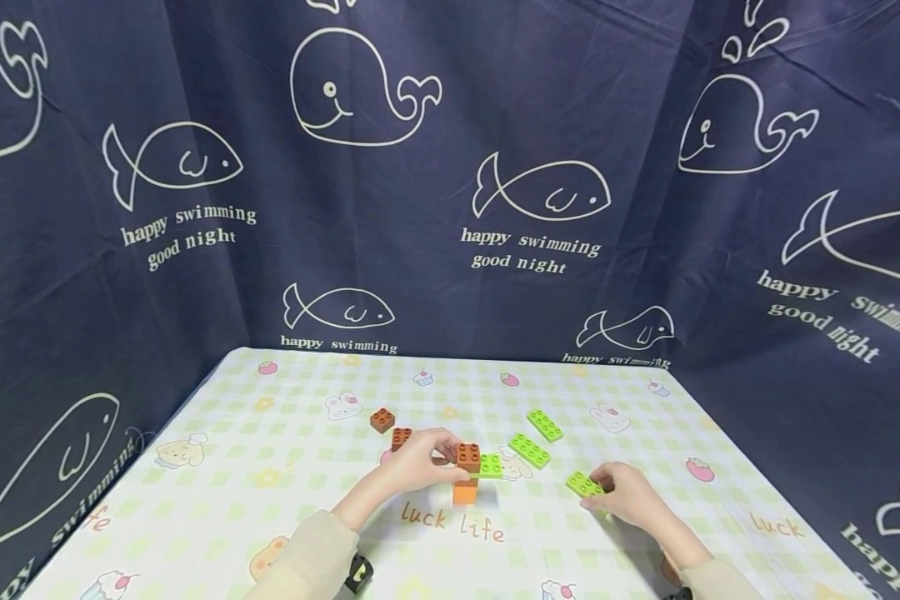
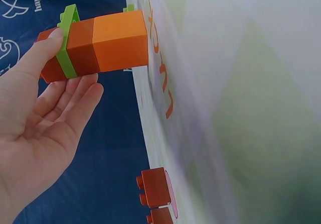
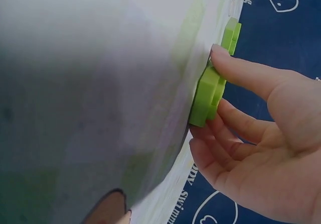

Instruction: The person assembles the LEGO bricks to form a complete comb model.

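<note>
At the lower centre of the head view, the left hand point(image 1: 418, 462) pinches a brown, green and orange stack point(image 2: 94, 44) upright on the bench point(image 1: 232, 475). To its right in the frame, the right hand point(image 1: 628, 493) grips a green brick point(image 1: 582, 482). Two more green slabs point(image 1: 529, 451) lie between and above; two brown blocks point(image 1: 382, 419) sit upper left of the stack.

A: How many green blocks do I have?
B: You have four: one green block point(image 1: 491, 465) in your one tower point(image 1: 467, 473), two loose green blocks point(image 1: 529, 451) at 2 o'clock from it, and one at 3 o'clock, the far green block point(image 1: 579, 481).
A: How many brown ones?
B: Four too. You have two brown tower blocks point(image 1: 468, 454) and two loose brown blocks point(image 1: 382, 420) at 10 o'clock.
A: And orange?
B: Just one orange block point(image 1: 464, 493), at the tower's bottom.
</note>
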Available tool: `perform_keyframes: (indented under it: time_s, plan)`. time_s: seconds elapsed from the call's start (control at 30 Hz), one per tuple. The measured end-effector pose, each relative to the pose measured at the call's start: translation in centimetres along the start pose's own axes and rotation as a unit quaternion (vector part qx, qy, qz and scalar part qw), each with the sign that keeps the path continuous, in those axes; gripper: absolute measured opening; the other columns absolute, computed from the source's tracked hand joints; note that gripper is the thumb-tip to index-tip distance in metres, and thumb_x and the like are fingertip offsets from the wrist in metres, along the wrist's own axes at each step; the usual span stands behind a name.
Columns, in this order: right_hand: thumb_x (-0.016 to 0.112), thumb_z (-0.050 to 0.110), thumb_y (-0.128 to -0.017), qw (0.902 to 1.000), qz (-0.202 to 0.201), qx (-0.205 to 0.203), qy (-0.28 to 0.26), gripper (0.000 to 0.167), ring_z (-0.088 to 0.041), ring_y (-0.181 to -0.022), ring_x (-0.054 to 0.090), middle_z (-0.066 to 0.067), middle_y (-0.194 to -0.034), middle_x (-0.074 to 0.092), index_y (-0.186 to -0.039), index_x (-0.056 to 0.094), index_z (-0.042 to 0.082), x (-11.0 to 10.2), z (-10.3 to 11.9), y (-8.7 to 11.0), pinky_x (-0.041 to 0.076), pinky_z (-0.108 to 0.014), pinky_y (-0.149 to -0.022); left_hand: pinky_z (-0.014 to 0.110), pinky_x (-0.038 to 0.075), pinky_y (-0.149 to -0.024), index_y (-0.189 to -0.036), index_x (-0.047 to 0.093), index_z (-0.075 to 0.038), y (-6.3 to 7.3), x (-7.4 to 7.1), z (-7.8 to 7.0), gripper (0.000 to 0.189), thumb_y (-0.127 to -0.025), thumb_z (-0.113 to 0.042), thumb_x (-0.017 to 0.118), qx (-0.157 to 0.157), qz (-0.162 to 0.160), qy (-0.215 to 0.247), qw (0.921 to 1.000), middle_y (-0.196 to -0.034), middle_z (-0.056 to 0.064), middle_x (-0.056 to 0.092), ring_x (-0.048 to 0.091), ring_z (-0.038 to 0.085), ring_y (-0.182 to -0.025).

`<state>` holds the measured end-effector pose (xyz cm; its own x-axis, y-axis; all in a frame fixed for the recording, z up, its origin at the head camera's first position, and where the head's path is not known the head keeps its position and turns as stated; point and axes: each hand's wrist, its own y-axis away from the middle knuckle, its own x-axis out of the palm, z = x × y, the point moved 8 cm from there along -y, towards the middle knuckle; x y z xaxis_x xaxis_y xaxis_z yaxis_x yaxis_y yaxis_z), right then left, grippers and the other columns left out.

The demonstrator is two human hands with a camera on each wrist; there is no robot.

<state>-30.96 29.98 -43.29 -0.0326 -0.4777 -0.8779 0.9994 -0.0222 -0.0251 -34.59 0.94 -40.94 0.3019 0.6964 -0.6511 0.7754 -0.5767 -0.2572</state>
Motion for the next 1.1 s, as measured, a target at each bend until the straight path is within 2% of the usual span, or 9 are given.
perform_keyframes:
  time_s: [0.23,0.57,1.1]
  plan:
    - [0.081,0.021,-0.069,0.9995,-0.019,-0.023,-0.006,0.046,-0.022,-0.085,0.060,-0.010,-0.092,0.063,-0.103,0.063,-0.005,-0.3,0.4,-0.1,0.052,-0.044,-0.080,0.021,0.054,-0.080,-0.109,0.063,-0.009,0.1,0.1,0.1,0.041,-0.078,-0.033,0.075,-0.004,0.003,0.002,1.0000,-0.096,-0.004,0.064,0.061,0.007,-0.088]
    - [0.080,0.017,-0.069,0.9976,-0.042,-0.054,-0.016,0.042,-0.017,-0.078,0.056,-0.007,-0.090,0.060,-0.104,0.064,-0.002,-0.8,1.8,-0.4,0.049,-0.031,-0.067,0.020,0.053,-0.080,-0.111,0.063,-0.007,-0.1,0.1,0.2,0.044,-0.078,-0.033,0.075,-0.009,0.003,-0.003,0.9999,-0.096,-0.003,0.065,0.061,0.008,-0.088]
    - [0.080,0.017,-0.070,0.9922,-0.076,-0.096,-0.019,0.041,-0.018,-0.080,0.058,-0.010,-0.096,0.064,-0.104,0.066,-0.002,-1.8,3.8,-0.5,0.051,-0.030,-0.069,0.020,0.053,-0.080,-0.111,0.062,-0.007,0.0,0.0,0.2,0.044,-0.078,-0.032,0.076,-0.012,0.001,0.004,0.9999,-0.099,-0.001,0.065,0.062,0.008,-0.088]
